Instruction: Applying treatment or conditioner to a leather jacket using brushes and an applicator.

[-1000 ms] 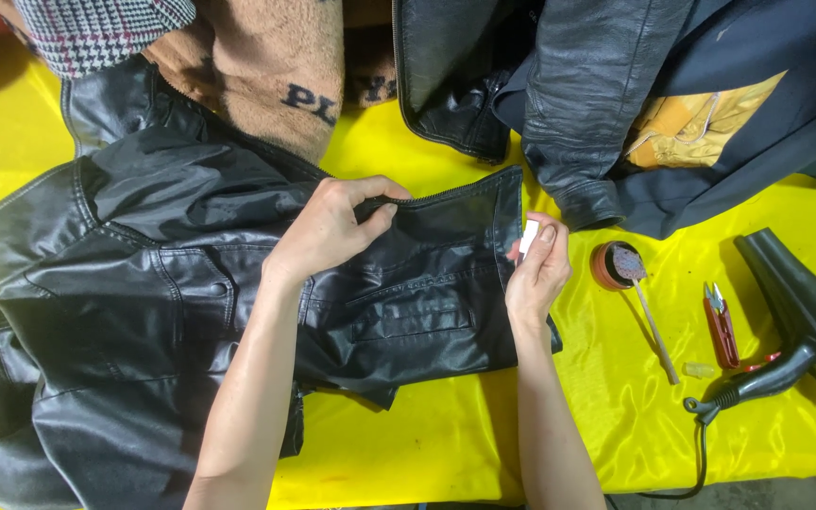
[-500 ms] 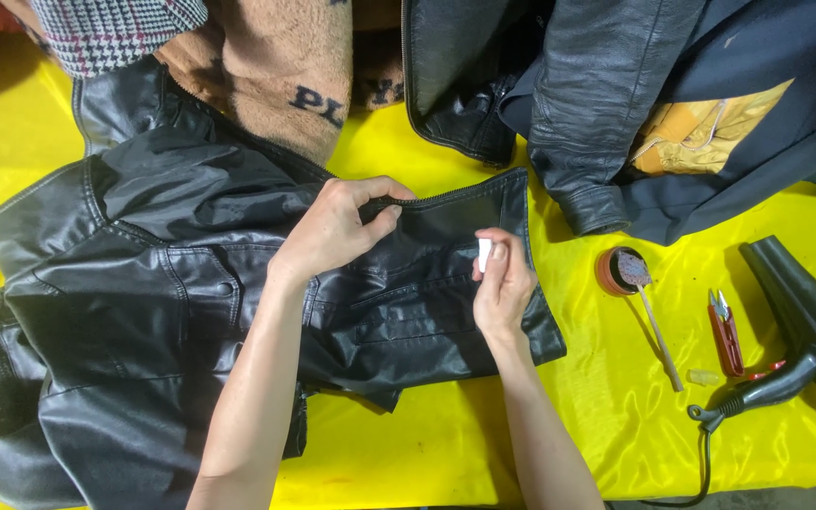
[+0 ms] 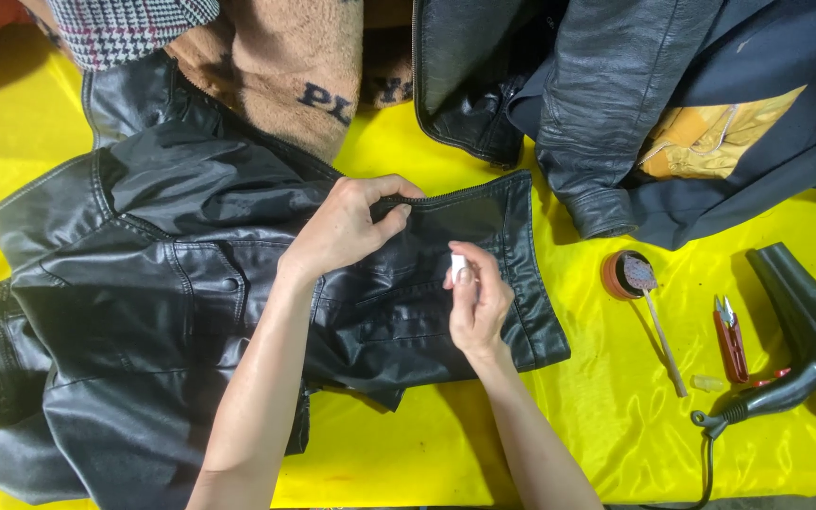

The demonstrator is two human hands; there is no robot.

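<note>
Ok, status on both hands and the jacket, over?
Left hand pinching the jacket at its zip edge. Right hand holding a small white piece over the panel. Hair dryer and snips lie clear, off right.

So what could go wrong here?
The small white piece pinched in the right hand might smudge or mark the black leather jacket if it slips. The left hand grips only the zipper edge, so the panel might shift. The stick resting on the little open pot could tip it.
</note>
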